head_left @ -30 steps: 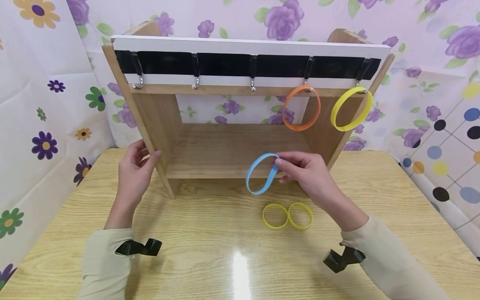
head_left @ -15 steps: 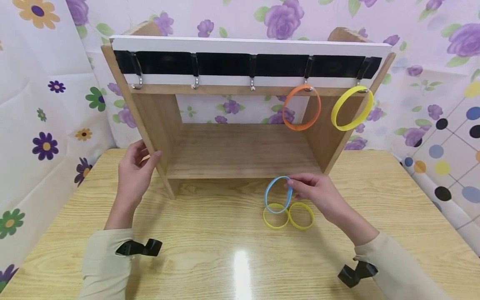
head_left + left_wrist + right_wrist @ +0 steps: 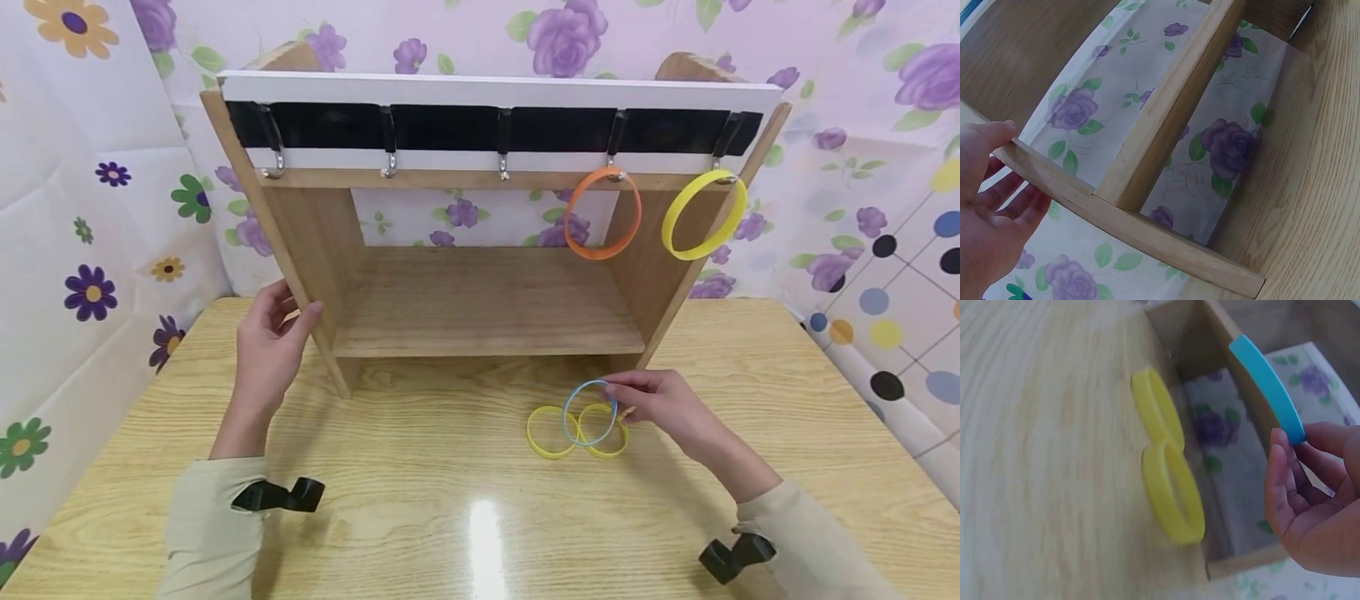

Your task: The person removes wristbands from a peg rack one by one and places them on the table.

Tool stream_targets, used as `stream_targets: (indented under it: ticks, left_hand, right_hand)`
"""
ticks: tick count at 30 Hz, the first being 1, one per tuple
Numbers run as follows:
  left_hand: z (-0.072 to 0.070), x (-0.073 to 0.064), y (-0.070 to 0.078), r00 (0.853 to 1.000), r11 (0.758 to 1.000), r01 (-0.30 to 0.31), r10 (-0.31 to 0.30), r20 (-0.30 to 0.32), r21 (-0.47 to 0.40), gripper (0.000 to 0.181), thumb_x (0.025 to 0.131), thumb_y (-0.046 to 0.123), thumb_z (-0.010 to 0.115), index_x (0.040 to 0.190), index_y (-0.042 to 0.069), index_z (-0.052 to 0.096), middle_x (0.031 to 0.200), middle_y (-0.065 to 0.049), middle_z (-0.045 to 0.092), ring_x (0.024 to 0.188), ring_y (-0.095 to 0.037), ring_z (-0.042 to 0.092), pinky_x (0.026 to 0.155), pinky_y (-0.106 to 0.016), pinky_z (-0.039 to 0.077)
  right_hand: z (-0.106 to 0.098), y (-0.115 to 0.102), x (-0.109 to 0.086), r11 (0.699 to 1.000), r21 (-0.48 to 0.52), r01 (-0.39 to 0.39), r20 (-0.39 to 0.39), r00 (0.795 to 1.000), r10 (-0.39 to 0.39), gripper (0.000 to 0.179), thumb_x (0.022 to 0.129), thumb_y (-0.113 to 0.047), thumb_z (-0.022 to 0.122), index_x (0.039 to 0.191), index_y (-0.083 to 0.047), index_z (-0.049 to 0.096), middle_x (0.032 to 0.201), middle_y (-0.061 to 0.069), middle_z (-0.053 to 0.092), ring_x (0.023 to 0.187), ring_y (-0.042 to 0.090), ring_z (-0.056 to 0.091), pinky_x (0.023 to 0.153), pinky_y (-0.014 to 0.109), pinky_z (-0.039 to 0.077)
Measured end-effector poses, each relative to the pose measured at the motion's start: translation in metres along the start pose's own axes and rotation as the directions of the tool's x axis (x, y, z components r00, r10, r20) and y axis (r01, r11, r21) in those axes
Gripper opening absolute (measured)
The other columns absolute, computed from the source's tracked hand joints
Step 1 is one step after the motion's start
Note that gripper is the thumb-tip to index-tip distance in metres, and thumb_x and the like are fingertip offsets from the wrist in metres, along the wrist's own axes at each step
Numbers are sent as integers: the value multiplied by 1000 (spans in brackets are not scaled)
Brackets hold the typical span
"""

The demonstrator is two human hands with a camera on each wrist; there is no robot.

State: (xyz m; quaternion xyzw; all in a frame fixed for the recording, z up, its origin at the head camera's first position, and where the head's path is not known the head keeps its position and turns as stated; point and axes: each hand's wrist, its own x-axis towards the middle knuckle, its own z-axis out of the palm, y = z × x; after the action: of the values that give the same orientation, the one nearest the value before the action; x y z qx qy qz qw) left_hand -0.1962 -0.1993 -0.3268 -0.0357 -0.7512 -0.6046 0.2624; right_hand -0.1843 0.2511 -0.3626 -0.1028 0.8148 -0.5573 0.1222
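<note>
A blue wristband point(image 3: 567, 412) is pinched at its right edge between the thumb and fingers of my right hand point(image 3: 660, 408). It hangs above two yellow wristbands point(image 3: 531, 436) that lie side by side on the table; in the right wrist view the blue band point(image 3: 1269, 387) appears edge-on, apart from the yellow pair point(image 3: 1172, 494). My left hand point(image 3: 270, 346) grips the left side panel of the wooden rack point(image 3: 480, 292), thumb in front and fingers behind. The left wrist view shows that hand point(image 3: 991, 206) round the panel's edge point(image 3: 1129, 222).
Along the rack's top runs a black strip point(image 3: 446, 127) with several metal hooks. An orange wristband point(image 3: 572, 237) and a yellow wristband point(image 3: 678, 250) hang from the two rightmost hooks. The wooden table point(image 3: 390, 517) extends in front, with floral cloth point(image 3: 465, 42) behind.
My right hand has moved down and to the right with the blue wristband, from in front of the rack's shelf to over the yellow pair. The left hand has stayed put.
</note>
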Motion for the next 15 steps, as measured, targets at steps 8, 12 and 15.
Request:
stream_targets:
  ticks: [8,12,15]
  left_hand:
    - [-1,0,0,1000,1000,12,-13,9,26,42,94,6,61,134,-1,49,120,-2,55,108,-13,54,92,-21,47]
    - [-1,-1,0,1000,999,16,-17,20,49,44,95,8,61,136,-1,47,124,-4,54,110,-12,53,94,-22,46]
    - [0,0,0,1000,999,15,-15,14,44,44,94,8,61,135,-1,48,122,-4,54,109,-12,53,95,-24,47]
  right_hand:
    - [-15,22,-1,1000,-22,-21,19,1000,22,38,98,-11,56,122,18,55,107,25,65,87,20,65,78,37,56]
    - [-24,32,-2,1000,-29,-11,27,1000,12,37,98,-10,55,121,18,55,107,26,65,90,23,66,77,35,57]
    - [-31,41,-2,1000,-17,-8,29,1000,9,37,98,-8,54,121,20,54,106,26,65,89,21,67,77,34,57]
